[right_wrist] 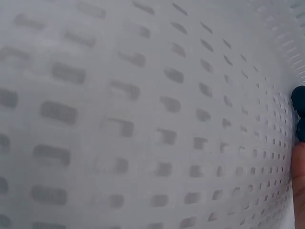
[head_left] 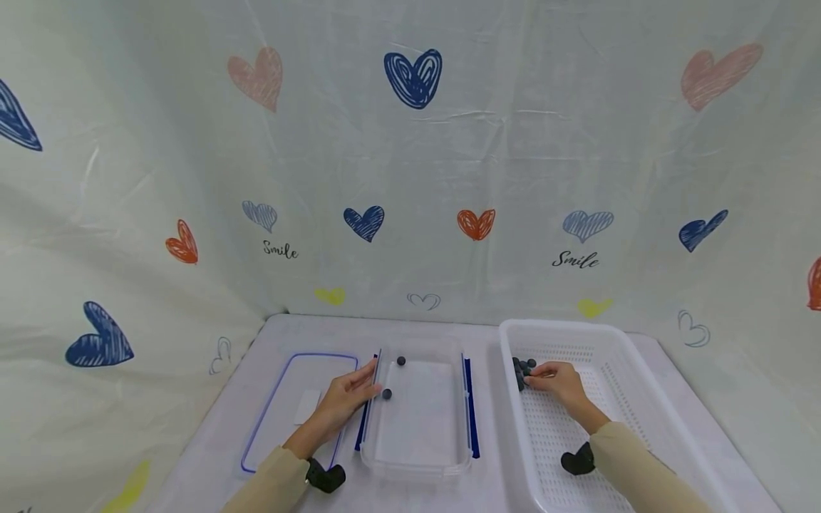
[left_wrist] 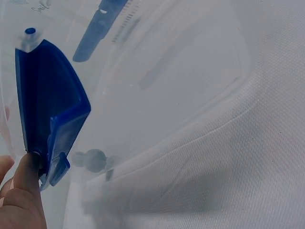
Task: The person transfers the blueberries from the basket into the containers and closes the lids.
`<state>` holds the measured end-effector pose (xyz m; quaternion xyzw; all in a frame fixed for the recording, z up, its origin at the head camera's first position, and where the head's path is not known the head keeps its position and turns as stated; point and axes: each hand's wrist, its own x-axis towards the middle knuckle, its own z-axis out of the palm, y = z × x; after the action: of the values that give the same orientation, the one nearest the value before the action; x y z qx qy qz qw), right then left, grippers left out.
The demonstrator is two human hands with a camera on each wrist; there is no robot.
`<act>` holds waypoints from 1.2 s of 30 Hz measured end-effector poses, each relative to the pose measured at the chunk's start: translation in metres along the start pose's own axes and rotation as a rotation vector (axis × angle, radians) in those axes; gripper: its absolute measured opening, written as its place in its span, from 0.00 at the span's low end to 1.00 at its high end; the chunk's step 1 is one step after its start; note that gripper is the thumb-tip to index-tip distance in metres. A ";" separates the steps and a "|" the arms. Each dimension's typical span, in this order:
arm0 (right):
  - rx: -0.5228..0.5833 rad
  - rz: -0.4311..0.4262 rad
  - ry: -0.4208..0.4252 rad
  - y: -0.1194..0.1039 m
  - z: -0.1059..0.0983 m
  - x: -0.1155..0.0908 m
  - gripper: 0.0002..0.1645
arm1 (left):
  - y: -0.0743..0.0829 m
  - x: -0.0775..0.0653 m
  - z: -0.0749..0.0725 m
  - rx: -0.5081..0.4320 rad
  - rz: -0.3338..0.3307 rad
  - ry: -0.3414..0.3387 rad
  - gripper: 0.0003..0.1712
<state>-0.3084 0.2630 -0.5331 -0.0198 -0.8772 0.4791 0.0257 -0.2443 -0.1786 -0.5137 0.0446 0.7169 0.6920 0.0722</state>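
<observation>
A clear plastic food container (head_left: 417, 467) with blue side latches (head_left: 472, 410) stands mid-table. Two small dark blue, berry-like balls, one nearer (head_left: 387, 394) and one farther (head_left: 401, 361), lie at its left side. My left hand (head_left: 343, 399) grips the container's left wall; the left wrist view shows a finger against a hanging blue latch (left_wrist: 52, 105). On the right, my right hand (head_left: 564, 385) reaches into a white perforated basket (head_left: 558, 434). Its thumb and fingers pinch at a cluster of dark balls (head_left: 518, 370) by the left wall. In the right wrist view, a fingertip (right_wrist: 299, 164) touches one ball (right_wrist: 300, 130).
A clear lid with a blue seal (head_left: 259, 420) lies flat left of the container, with a pale rectangular piece (head_left: 308, 407) on it. The white tabletop (head_left: 288, 331) meets a curtain (head_left: 410, 164) printed with hearts behind it.
</observation>
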 end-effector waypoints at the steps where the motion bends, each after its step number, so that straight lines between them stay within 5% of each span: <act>1: -0.008 -0.001 0.002 0.000 0.000 0.000 0.15 | 0.000 0.000 0.000 0.001 0.001 -0.001 0.34; 9: -0.046 -0.005 -0.006 -0.006 -0.002 -0.001 0.13 | 0.002 0.000 0.000 0.001 0.009 -0.009 0.34; 36: 0.140 -0.055 -0.112 -0.030 -0.038 -0.008 0.16 | -0.002 -0.001 -0.001 -0.022 0.028 -0.021 0.37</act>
<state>-0.2979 0.2783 -0.4874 0.0329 -0.8419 0.5386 -0.0092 -0.2438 -0.1793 -0.5156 0.0610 0.7078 0.7002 0.0706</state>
